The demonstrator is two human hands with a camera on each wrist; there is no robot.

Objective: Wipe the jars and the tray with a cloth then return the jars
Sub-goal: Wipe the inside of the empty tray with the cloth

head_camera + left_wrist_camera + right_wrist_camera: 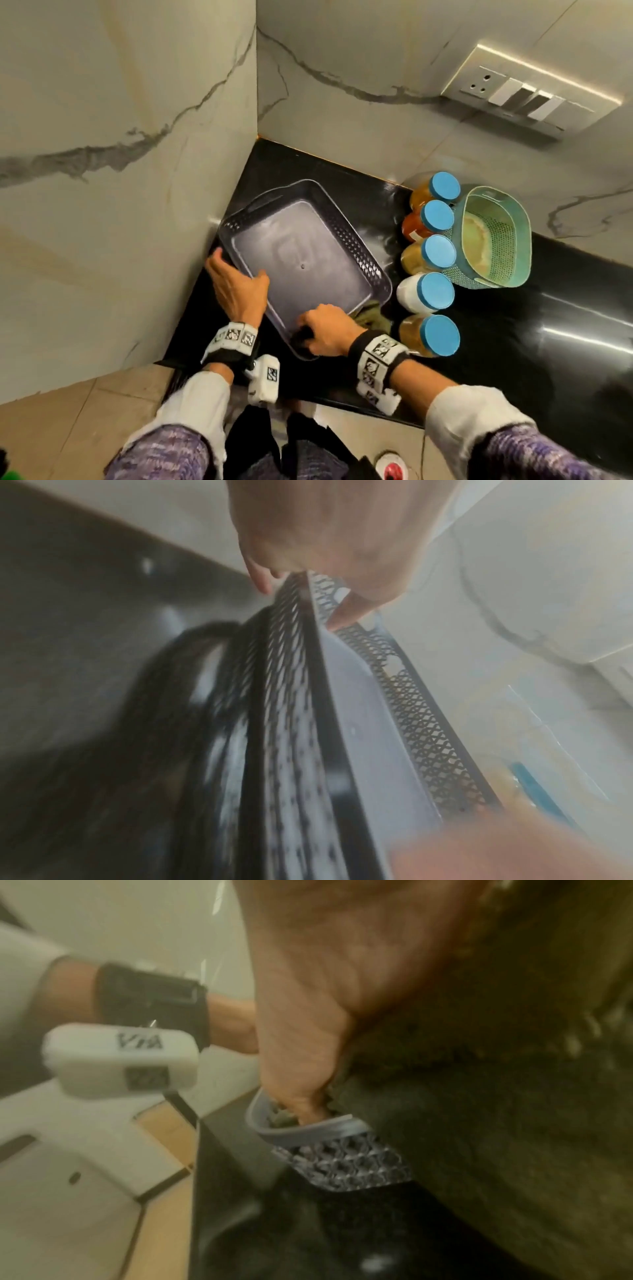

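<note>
The grey perforated tray (346,236) sits empty on the black counter in the corner. My left hand (239,284) grips its left rim; in the left wrist view the thumb of that hand (301,588) lies inside the mesh wall (428,737). My right hand (322,329) grips the tray's near handle, and its thumb (304,1096) hooks through the handle slot (308,1134). An olive cloth (371,313) bunches against that hand's palm and fills the right of the right wrist view (496,1123). Several blue-lidded jars (436,291) stand in a row right of the tray.
A teal mesh basket (513,274) stands behind the jars on the right. Marble walls close in on the tray's left and far sides. A switch panel (527,92) is on the back wall. The counter's front edge (342,401) runs just below my wrists.
</note>
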